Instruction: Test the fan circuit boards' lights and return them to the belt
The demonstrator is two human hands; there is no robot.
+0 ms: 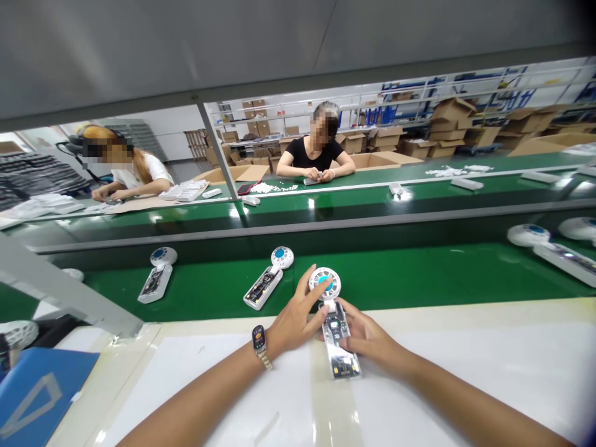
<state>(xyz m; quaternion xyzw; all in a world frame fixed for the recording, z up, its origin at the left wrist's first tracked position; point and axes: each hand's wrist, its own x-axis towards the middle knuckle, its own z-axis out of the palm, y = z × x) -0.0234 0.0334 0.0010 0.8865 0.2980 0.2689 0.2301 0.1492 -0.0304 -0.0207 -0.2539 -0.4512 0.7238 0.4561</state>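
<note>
White fan-like unit [342,366] sits just right of centre in the lower half, both hands on it. Handle end shows over the pale bench [447,397]; round head [336,287] overlaps the green belt [391,279] in view. Can't tell if the handle rests on the bench or is held clear.

Right hand [370,338] grips the handle from its right side, thumb across the face. Left hand [293,318] has fingers spread over the head, one reaching the blue centre disc, thumb at the neck; can't tell if it pinches or only touches.

Step in hand, best read: two-handed handling of the head and neck, circuit board [343,370] facing up. Next move calls for the right hand holding the handle steady and the left staying light on the head, thumb clear of the board.

Similar units lie on the belt: one left of centre [263,287], one further left [156,284], more at the right edge.

Writing: watch [259,337] on the left wrist has a lit face, too small to read. Bright patch on the handle, also unreadable. Blue item [69,379], lower left, carries tape strips, no legible text. No brand readable anywhere.
</note>
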